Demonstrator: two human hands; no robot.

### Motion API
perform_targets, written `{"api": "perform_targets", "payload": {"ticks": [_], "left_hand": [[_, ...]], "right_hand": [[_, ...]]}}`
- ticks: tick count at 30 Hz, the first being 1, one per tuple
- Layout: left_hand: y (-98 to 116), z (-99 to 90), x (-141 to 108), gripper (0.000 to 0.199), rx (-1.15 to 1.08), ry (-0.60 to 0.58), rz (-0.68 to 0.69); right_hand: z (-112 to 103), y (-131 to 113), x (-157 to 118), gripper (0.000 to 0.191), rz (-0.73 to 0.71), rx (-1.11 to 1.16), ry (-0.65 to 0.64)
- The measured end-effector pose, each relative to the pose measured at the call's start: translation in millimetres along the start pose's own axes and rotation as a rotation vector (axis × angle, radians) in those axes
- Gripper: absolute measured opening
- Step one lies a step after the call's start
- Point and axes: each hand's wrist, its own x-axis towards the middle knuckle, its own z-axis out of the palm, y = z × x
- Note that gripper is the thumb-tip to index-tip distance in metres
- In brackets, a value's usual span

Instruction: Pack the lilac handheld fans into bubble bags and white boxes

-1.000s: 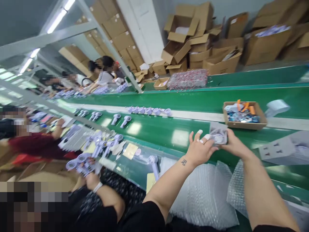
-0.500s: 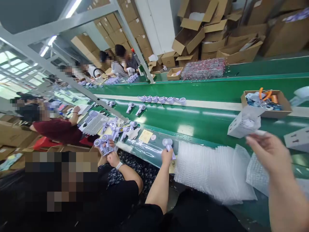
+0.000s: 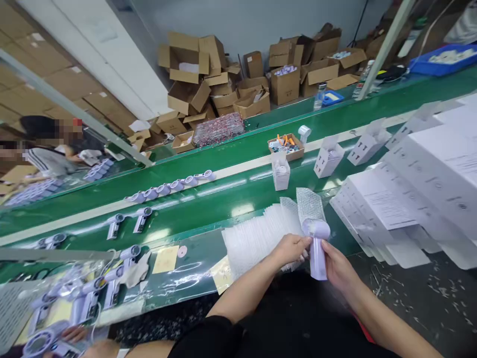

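Observation:
A lavender handheld fan (image 3: 318, 256) is upright in front of my body, its round head at the top. My left hand (image 3: 290, 250) grips it near the neck from the left. On the other side, my right hand (image 3: 340, 266) has its thumb and fingers on the handle. Just behind the fan lies a bubble-wrap bag (image 3: 311, 203). A thick row of more bubble-wrap bags (image 3: 257, 237) is fanned out under and beyond my left hand. An open white box (image 3: 280, 175) stands on the green belt ahead, with something pale inside.
Folded white boxes (image 3: 376, 204) are stacked at right. More open boxes (image 3: 330, 158) stand on the green belt (image 3: 208, 209). A carton of small parts (image 3: 294, 149) and a row of fans (image 3: 164, 189) sit farther back. A co-worker's hands (image 3: 100, 348) hold a fan at lower left.
The view has swung right. My left hand has brought the fan from the left to my front. My right hand has left the white box and come onto the fan.

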Motion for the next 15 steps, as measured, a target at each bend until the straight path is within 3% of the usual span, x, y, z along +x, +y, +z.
{"api": "perform_targets", "payload": {"ticks": [3, 6, 10, 15], "left_hand": [[9, 11.4, 48, 0.036, 0.6, 0.17, 0.091], [13, 27.1, 96, 0.021, 0.98, 0.132, 0.122], [9, 39.4, 139, 0.019, 1.036, 0.006, 0.061], [17, 25.8, 139, 0.02, 1.009, -0.012, 0.064]], "right_hand": [[-41, -11, -15, 0.03, -0.001, 0.017, 0.128], [-78, -12, -25, 0.03, 0.077, 0.018, 0.2], [-104, -11, -29, 0.029, 0.155, 0.011, 0.187], [-100, -30, -13, 0.037, 0.183, 0.054, 0.102]]}}
